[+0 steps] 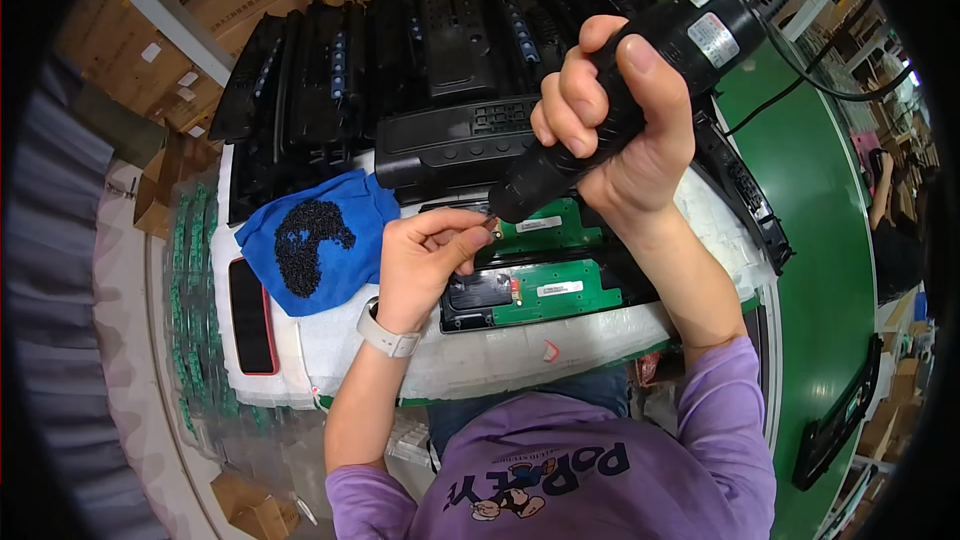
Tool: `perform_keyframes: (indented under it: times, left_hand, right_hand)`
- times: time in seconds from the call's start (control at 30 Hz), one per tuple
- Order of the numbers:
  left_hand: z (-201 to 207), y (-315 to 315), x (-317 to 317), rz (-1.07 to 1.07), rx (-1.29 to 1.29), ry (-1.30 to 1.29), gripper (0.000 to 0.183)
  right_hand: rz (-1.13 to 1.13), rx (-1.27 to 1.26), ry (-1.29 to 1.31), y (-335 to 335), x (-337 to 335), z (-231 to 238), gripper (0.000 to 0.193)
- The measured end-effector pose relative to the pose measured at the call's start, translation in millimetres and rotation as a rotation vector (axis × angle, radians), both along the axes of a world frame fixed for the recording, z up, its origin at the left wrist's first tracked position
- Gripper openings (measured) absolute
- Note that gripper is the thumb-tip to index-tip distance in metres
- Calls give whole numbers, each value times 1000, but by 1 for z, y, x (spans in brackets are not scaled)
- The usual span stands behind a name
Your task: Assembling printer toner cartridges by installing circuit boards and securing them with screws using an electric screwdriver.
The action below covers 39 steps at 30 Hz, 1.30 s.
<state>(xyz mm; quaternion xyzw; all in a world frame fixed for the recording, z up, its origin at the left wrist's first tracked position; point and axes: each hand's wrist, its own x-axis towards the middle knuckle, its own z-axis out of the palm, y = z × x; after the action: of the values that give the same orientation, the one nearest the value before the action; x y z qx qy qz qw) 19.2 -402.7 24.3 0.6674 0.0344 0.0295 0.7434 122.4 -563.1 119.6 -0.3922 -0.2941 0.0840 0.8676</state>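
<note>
My right hand (640,140) is wrapped round a black electric screwdriver (690,35), which slants down to the left with its cord running off behind. My left hand (425,255) pinches thumb and forefinger together right at the screwdriver's lower end; whatever sits between those fingertips is too small to make out. Under the tip lies a black plastic panel with a green circuit board (540,224), partly covered by my hands. Nearer to me is a second black panel (470,292) with its own green circuit board (570,288) bearing a white label.
Left of my left hand, many small black screws (305,250) are heaped on a blue cloth (362,205). A red-edged phone (250,315) lies beside it. Black plastic housings (440,40) stand across the back. Green boards in clear trays (185,290) are at far left; another person is at far right.
</note>
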Motion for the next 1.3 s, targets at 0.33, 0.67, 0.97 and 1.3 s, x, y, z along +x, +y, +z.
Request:
perform_keyframes:
  times: [0.33,0.67,0.97,1.3]
  left_hand:
    - [0,-6,5,80,92,-61,21]
    - [-6,-9,5,105,-97,-108,13]
    - [-4,-5,7,89,143,-132,16]
    - [-6,-9,8,167,108,-98,13]
  right_hand:
    - [115,-268,-108,-3,0,-13,25]
    - [157,-353,-125,5,-6,-24,23]
    - [133,-357,-376,10,-11,-29,18]
    - [115,-405,-450,10,-15,-33,22]
